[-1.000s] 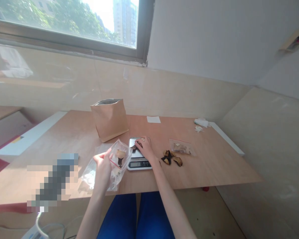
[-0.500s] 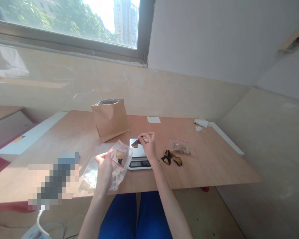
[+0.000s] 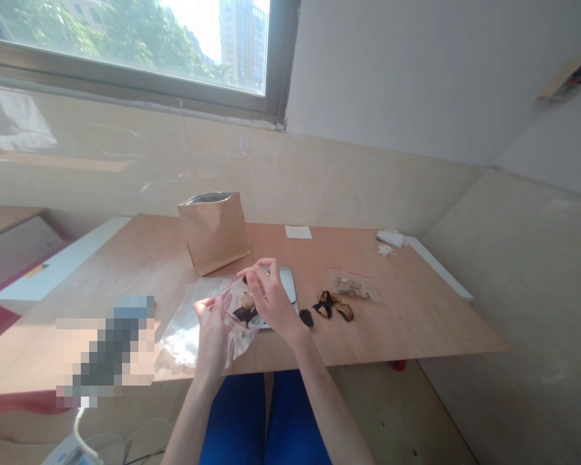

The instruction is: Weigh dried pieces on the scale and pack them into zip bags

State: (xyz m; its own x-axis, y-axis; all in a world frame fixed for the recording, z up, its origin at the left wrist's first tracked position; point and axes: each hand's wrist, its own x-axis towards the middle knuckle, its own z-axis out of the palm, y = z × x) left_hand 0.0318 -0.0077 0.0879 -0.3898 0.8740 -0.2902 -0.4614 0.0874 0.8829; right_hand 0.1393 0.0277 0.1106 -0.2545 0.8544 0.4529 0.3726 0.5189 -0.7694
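Note:
My left hand [image 3: 214, 336] grips a clear zip bag [image 3: 239, 316] with a red seal line, holding it up in front of the digital kitchen scale [image 3: 286, 281]. Dark and pale dried slices lie inside the bag. My right hand [image 3: 271, 300] pinches the bag's upper edge, its fingers over the scale. The two hands and the bag hide most of the scale, including its display. To the right of the scale, several dried dark slices [image 3: 325, 306] lie on the wooden tabletop [image 3: 392, 323].
A kraft stand-up pouch [image 3: 214, 234] stands behind the hands. A large clear plastic bag [image 3: 184, 339] lies at the left, and a small zip bag of pale pieces [image 3: 351, 286] at the right. A white paper square [image 3: 299, 232] and white tissue [image 3: 391, 238] sit at the back. A blurred patch covers the front left.
My right hand has moved left from above the scale onto the zip bag. The bag has shifted right over the scale, and dark pieces now show inside it.

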